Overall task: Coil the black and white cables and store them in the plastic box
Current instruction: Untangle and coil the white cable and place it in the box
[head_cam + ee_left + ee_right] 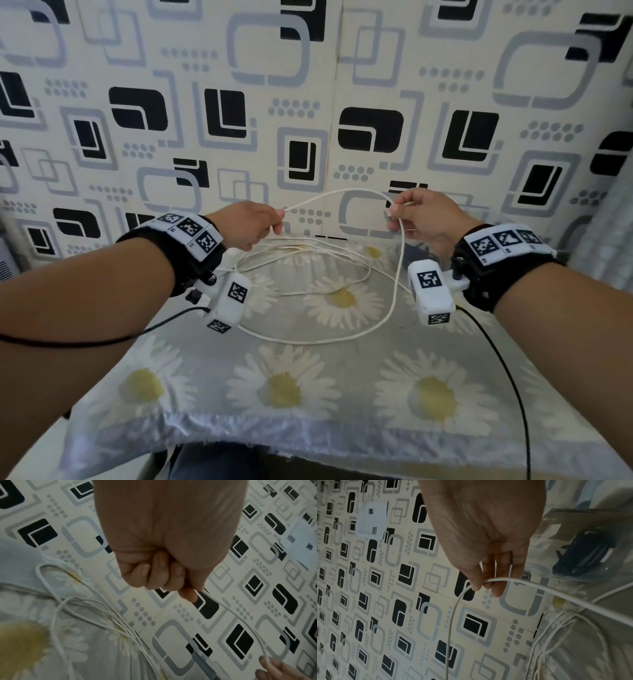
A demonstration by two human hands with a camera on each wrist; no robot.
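While loose loops of the white cable [318,301] sprawl limp on the daisy-print counter [281,387], my left hand [251,224] and right hand [423,217] pinch a raised stretch; light and floppy, best gripped near its end.

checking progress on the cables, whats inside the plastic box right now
In the right wrist view the clear plastic box holds a bundle of black cable. Glare hides whether anything else is in it. The white cable is outside, held by both hands.
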